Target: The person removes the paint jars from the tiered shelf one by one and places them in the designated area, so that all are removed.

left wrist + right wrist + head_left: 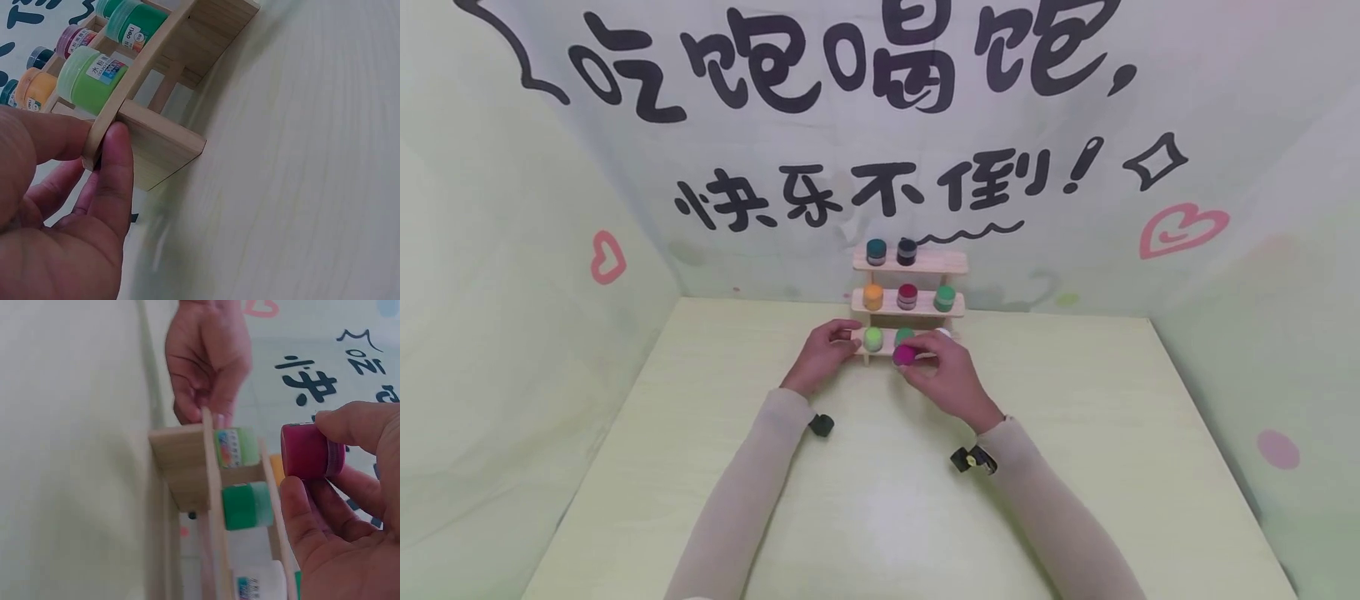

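Note:
A three-tier wooden shelf [951,262] stands at the back of the table, bearing several small paint jars. My left hand [822,358] pinches the left end of its lowest tier, thumb and fingers on either side of the board [95,139]. In my right hand [953,382] is a magenta paint jar [305,451], gripped between thumb and fingers in front of the lowest tier. On that tier sit a light green jar [94,81], a green jar [240,506] and a white jar [262,581]. The right hand partly hides the white one in the head view.
Orange [872,297], dark red [907,297] and green [945,298] jars line the middle tier. A teal jar [876,252] and a black jar [907,252] stand on the top tier, left and centre. Behind the shelf hangs a printed cloth [775,267]. The pale table [880,500] extends toward me.

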{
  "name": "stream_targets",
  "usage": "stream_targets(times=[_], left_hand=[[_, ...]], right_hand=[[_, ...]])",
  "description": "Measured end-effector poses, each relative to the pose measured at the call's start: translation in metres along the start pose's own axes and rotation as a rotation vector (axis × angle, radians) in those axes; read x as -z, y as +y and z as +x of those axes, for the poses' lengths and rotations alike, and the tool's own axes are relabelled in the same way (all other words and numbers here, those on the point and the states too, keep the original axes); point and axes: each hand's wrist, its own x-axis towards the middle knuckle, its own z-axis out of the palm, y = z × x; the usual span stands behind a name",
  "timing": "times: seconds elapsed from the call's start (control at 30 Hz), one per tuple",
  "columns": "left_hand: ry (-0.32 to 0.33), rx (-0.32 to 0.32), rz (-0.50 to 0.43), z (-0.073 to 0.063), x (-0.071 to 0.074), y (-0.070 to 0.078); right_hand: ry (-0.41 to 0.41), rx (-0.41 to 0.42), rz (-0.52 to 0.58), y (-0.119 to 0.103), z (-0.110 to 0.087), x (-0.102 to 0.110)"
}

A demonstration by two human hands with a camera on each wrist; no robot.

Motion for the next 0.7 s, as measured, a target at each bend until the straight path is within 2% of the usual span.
stream_targets(times=[0.23, 0.5, 0.7], left_hand=[[0.002, 0.011, 0.0, 0.001, 0.002, 0.0], [0.011, -0.014, 0.021, 0.0, 0.003, 0.001], [-0.001, -0.008, 0.013, 0.0, 0.003, 0.002]], right_hand=[[-0.088, -0.075, -0.006, 0.007, -0.01, -0.024], [-0.16, -0.091, 0.015, 0.014, -0.012, -0.046], [-0.226, -0.138, -0.023, 0.014, -0.013, -0.058]])
